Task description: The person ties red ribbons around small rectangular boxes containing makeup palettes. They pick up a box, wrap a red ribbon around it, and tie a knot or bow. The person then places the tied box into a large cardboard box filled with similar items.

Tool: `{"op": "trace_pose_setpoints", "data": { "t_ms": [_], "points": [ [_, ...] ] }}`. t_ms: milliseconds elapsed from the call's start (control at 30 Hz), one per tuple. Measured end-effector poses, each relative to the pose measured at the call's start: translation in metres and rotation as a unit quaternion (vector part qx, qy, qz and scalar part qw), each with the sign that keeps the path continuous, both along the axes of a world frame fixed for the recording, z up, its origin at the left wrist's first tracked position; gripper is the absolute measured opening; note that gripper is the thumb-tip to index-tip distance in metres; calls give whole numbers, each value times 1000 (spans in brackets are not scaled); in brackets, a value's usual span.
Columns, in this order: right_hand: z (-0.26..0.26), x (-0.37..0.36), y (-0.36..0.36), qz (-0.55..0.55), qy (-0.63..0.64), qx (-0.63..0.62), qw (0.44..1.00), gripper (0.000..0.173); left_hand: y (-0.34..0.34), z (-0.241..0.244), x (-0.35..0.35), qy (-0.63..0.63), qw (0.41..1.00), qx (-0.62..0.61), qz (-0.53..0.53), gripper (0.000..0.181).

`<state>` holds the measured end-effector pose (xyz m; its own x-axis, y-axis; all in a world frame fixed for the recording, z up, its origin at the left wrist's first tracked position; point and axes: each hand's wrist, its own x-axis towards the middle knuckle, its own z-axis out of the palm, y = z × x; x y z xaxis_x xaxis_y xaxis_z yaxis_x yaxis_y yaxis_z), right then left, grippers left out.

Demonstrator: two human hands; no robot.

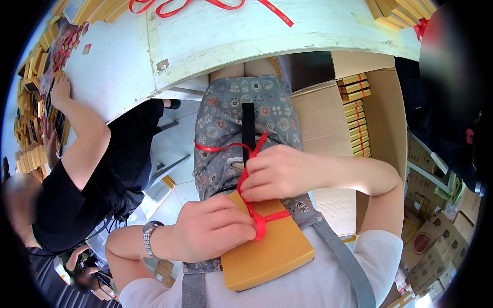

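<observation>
A flat gold gift box (269,258) rests against my body, over a grey floral apron (223,115). Red printed ribbon (277,215) runs across the box and meets in a loop near its middle. My left hand (219,227), with a watch on the wrist, pinches that loop between thumb and fingers. Above it, my right hand (273,173) grips the upper ribbon strands, whose loose tails stick out over the apron. The knot itself is partly hidden by my fingers.
A white worktable (115,57) stands in front, with loose red ribbon (200,4) on it. To the right, an open cardboard carton (381,115) holds stacked ribboned gold boxes (358,127). At left, a co-worker's hand (61,90) reaches among gold boxes (29,115).
</observation>
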<state>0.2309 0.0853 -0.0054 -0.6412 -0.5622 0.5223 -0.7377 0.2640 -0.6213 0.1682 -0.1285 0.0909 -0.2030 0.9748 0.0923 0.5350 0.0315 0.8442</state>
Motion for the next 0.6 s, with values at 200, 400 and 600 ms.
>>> {"op": "trace_pose_setpoints", "data": {
  "t_ms": [200, 400, 600],
  "points": [
    [-18, 4, -16, 110, -192, -91, 971, 13, 16, 16, -19, -250, 956, -148, -34, 10],
    [-15, 8, -9, 135, -341, -113, 923, 14, 30, 39, -35, -246, 948, -199, -32, 16],
    [-23, 3, -12, 134, -375, -101, 912, 8, 53, 87, -19, 26, 969, -211, -129, 29]
  ]
}}
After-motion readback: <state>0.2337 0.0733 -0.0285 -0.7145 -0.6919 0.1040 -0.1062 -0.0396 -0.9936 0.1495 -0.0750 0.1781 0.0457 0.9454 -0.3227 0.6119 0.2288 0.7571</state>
